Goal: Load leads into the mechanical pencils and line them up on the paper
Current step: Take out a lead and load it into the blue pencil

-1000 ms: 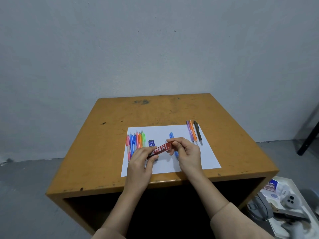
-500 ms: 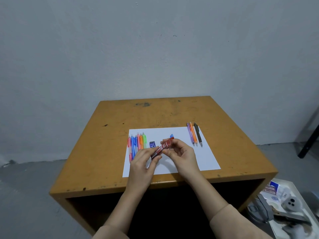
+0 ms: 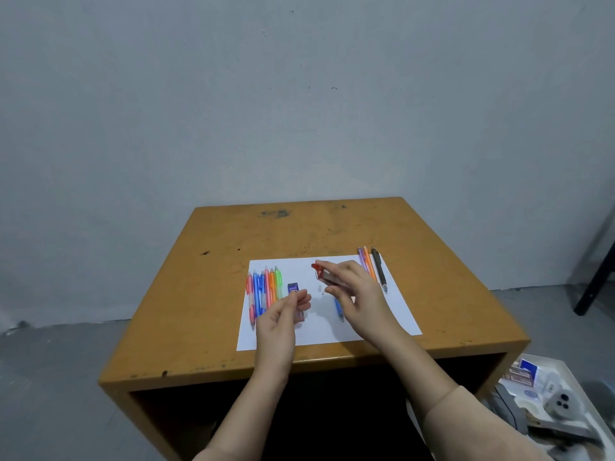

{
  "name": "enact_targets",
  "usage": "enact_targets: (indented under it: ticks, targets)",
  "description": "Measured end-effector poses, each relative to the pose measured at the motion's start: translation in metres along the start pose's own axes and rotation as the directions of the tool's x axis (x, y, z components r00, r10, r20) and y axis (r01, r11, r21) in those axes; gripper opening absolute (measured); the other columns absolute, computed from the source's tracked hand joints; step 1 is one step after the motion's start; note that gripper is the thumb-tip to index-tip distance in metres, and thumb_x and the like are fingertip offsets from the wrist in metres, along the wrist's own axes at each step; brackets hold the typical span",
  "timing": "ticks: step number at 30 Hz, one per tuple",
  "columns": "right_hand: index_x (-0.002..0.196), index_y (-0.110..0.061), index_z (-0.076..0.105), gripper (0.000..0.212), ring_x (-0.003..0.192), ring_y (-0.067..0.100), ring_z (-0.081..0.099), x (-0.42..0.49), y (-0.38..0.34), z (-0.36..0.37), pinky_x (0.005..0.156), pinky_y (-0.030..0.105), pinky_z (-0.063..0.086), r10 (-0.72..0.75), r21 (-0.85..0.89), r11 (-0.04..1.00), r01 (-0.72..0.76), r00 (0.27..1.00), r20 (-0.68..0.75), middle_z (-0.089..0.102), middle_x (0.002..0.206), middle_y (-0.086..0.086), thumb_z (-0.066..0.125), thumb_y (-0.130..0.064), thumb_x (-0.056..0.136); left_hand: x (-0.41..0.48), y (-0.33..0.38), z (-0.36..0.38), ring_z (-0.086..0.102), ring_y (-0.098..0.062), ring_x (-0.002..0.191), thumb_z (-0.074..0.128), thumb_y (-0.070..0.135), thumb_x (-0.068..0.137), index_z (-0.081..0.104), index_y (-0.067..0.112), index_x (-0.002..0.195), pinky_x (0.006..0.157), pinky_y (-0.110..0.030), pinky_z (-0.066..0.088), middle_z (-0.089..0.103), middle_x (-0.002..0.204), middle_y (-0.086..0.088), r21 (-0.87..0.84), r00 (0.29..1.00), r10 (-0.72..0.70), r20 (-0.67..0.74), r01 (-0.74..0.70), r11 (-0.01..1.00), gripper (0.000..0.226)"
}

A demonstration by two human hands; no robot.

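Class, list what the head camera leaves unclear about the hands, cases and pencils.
Head view:
red lead case: mostly covered by the right hand; open or closed, blurred.
blue pencil: upper part hidden under the right hand.
left hand: whether it pinches anything, too small.
purple lead case: label unreadable, too small.

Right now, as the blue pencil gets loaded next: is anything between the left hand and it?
Only bare paper lies between the left hand and the blue pencil. The right hand, gripping the red lead case, hides the pencil's far end.
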State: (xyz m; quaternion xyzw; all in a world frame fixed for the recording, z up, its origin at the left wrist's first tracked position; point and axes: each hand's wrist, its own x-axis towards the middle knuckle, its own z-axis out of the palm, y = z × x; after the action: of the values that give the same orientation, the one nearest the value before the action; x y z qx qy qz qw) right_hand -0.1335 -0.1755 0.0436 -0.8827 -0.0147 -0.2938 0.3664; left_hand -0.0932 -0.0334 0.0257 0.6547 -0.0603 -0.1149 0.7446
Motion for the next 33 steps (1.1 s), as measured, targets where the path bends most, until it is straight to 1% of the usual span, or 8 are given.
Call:
enact_targets:
  ticks: [3,6,9,15,22,27,29,33]
  targets:
    - [0.141,-0.022,0.045,0.067,0.104,0.007,0.049,-0.001,0.008,-0.001,0.089,0.003,0.040,-0.064,-0.145,0.987,0.075,0.995,0.082,0.051,0.111,0.002,0.052,0.015,0.086,-0.001,0.003,0.000,0.070,-0.021,0.094,0.046,0.033,0.097,0.067,0.009,0.100,0.083,-0.030,0.054,0.073,0.099,-0.008,-0.238,0.978,-0.201,0.059,0.209,0.948,0.032]
    - [0.147,-0.028,0.028,0.090,0.104,0.019,0.056,-0.002,0.013,-0.001,0.088,0.017,0.048,-0.142,-0.270,0.949,0.164,0.985,0.099,0.057,0.114,0.006,0.061,0.018,0.078,0.001,0.003,-0.004,0.070,-0.025,0.094,0.044,0.035,0.098,0.063,0.002,0.110,0.080,-0.031,0.056,0.072,0.103,-0.013,-0.398,0.961,-0.255,0.110,0.278,0.874,0.039]
    - [0.149,-0.018,0.022,0.107,0.086,0.019,0.064,-0.001,0.014,0.002,0.076,0.024,0.054,-0.248,-0.333,0.909,0.251,0.967,0.052,0.067,0.101,0.006,0.075,0.019,0.063,0.002,0.004,-0.008,0.069,-0.028,0.097,0.042,0.039,0.098,0.060,0.000,0.116,0.078,-0.031,0.057,0.070,0.108,-0.015,-0.476,0.948,-0.275,0.159,0.318,0.820,0.046]
    - [0.120,-0.010,0.065,0.064,0.095,0.027,0.064,-0.002,0.034,0.011,0.080,0.037,0.056,-0.368,-0.498,0.779,0.381,0.921,0.129,0.068,0.107,0.012,0.078,0.016,0.064,0.000,0.004,-0.014,0.068,-0.032,0.098,0.041,0.041,0.097,0.058,-0.005,0.117,0.085,-0.036,0.054,0.068,0.109,-0.021,-0.506,0.918,-0.317,0.239,0.397,0.766,0.054]
    - [0.148,-0.018,0.025,0.103,0.099,0.024,0.062,0.002,0.029,0.009,0.084,0.036,0.052,-0.382,-0.478,0.778,0.409,0.911,0.156,0.068,0.108,0.005,0.074,0.018,0.064,0.005,0.003,-0.017,0.067,-0.033,0.100,0.041,0.043,0.097,0.055,-0.006,0.123,0.078,-0.035,0.058,0.066,0.113,-0.023,-0.509,0.900,-0.350,0.260,0.436,0.742,0.057]
    - [0.119,-0.009,0.066,0.064,0.095,0.031,0.065,0.005,0.035,0.005,0.078,0.037,0.053,-0.467,-0.546,0.659,0.517,0.851,0.241,0.068,0.107,0.014,0.083,0.009,0.060,0.006,0.002,-0.017,0.067,-0.033,0.100,0.041,0.044,0.097,0.056,-0.006,0.121,0.081,-0.034,0.056,0.067,0.111,-0.022,-0.490,0.901,-0.345,0.263,0.433,0.756,0.058]
    - [0.119,-0.009,0.066,0.063,0.094,0.031,0.065,0.007,0.034,0.004,0.077,0.037,0.054,-0.478,-0.544,0.647,0.535,0.840,0.258,0.068,0.106,0.015,0.083,0.008,0.061,0.007,0.001,-0.017,0.067,-0.033,0.100,0.041,0.044,0.096,0.056,-0.006,0.121,0.082,-0.034,0.056,0.067,0.111,-0.022,-0.485,0.902,-0.344,0.262,0.431,0.761,0.058]
    - [0.142,-0.015,0.039,0.078,0.098,0.030,0.062,0.006,0.034,0.002,0.080,0.040,0.053,-0.459,-0.482,0.694,0.536,0.844,0.277,0.065,0.112,0.013,0.067,0.011,0.074,0.007,0.001,-0.017,0.067,-0.033,0.101,0.044,0.044,0.095,0.055,-0.004,0.123,0.082,-0.036,0.056,0.067,0.113,-0.021,-0.491,0.902,-0.347,0.258,0.432,0.757,0.057]
